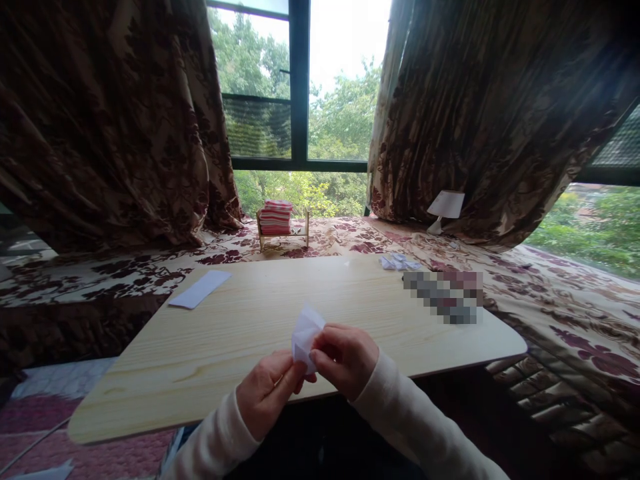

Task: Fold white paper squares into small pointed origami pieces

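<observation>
- Folded white paper (306, 333): held in both hands, above the near edge of the wooden table (240, 340).
- Handling, as judged: light, thin, stiffer along its creases, easily crumpled or torn; best pinched at the folded edges with little pressure.
- Left hand (267, 387): gripping the paper's lower edge, thumb uppermost.
- Right hand (349, 357): fingers bent, pinching the paper's right side.
- Flat white strip (201, 289): lying at the table's far left.
- Small white folded pieces (395, 261): grouped near the far edge, right; exact shapes unclear.
- Small rack (308, 230): beyond the table, bearing stacked pink-striped cloths (276, 219); no closed container identified.
</observation>
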`<action>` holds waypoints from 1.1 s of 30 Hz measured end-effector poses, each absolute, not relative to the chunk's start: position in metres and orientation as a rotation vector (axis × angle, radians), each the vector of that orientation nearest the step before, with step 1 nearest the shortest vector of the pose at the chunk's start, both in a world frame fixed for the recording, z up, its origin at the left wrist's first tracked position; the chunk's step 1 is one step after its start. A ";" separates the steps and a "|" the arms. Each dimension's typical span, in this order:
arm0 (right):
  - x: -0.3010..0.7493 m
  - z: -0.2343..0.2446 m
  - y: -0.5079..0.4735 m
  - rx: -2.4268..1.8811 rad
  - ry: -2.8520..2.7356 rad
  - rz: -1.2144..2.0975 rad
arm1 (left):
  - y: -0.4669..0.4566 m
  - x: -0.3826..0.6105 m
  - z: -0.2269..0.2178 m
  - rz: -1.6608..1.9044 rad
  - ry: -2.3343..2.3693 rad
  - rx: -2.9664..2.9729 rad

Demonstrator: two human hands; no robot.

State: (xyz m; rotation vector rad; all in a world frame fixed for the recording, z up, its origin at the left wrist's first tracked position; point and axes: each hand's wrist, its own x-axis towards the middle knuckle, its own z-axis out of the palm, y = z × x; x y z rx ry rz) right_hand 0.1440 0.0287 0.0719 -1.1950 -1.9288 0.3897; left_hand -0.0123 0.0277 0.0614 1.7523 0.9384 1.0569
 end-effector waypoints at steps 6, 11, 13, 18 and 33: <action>0.138 0.076 0.034 -1.155 -1.956 0.439 | 0.029 -0.014 0.050 1.018 0.991 1.691; 0.151 0.084 0.031 -1.104 -1.653 0.424 | 0.036 -0.008 0.040 1.130 0.852 1.228; 0.154 0.078 0.026 -1.172 -1.616 0.449 | 0.037 -0.006 0.039 1.203 0.822 1.081; 0.138 0.050 0.022 -1.211 -1.587 0.735 | 0.032 -0.002 0.038 1.223 0.885 1.161; 0.118 0.038 0.027 -0.750 -1.203 1.257 | 0.026 0.003 0.038 1.154 0.773 1.054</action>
